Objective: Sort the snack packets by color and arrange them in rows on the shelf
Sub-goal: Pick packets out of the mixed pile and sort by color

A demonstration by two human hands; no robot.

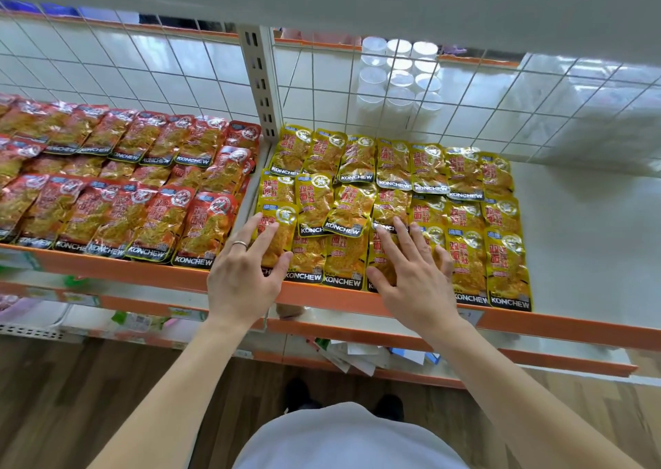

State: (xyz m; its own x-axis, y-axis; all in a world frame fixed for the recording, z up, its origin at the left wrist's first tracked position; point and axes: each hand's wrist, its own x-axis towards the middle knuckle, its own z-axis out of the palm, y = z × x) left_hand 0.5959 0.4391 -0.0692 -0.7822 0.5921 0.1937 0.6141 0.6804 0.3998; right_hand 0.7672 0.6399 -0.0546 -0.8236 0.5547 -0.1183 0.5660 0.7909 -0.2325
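Red packets (118,189), left end of the shelf (572,236): red film, orange-yellow contents showing through, black band with white lettering on the lower edge. Yellow packets (465,182), right of the upright: yellow film, red characters, the same black band with white lettering. Shelf: white deck, orange front edge. Back grid (143,64): white wire in squares. Floor (107,397): brown wood grain. Ring (239,243) on the left hand (243,279): silver. Shoes (298,393): black.

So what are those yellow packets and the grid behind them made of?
The yellow packets look like glossy plastic film, maybe foil-backed: they crinkle and throw bright glare. The grid looks like white-coated metal wire: thin, straight, evenly crossed bars.
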